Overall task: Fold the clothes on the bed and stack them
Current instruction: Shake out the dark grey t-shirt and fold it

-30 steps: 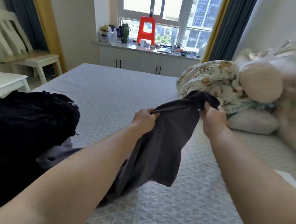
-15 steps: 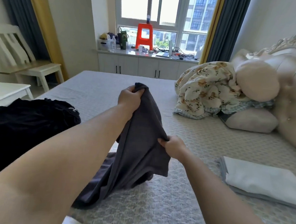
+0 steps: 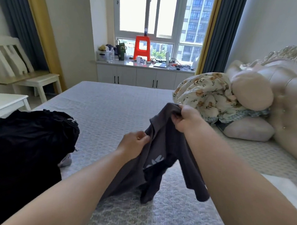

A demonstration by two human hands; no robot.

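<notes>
Two hands now swap heights: right hand (image 3: pixel 184 119) grips the grey shirt's (image 3: pixel 160 159) top, left hand (image 3: pixel 135 144) pinches lower, still orienting it above the bed (image 3: pixel 109 106).

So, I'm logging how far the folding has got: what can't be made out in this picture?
- Dark grey garment, head view: bunched between the left hand and right hand, so its type and the white print are unreadable.
- Black clothes pile: cut off by the left edge and too dark to count pieces.
- White fabric at the right edge: mostly hidden behind the right forearm.
- Windowsill clutter: too small to identify.
</notes>
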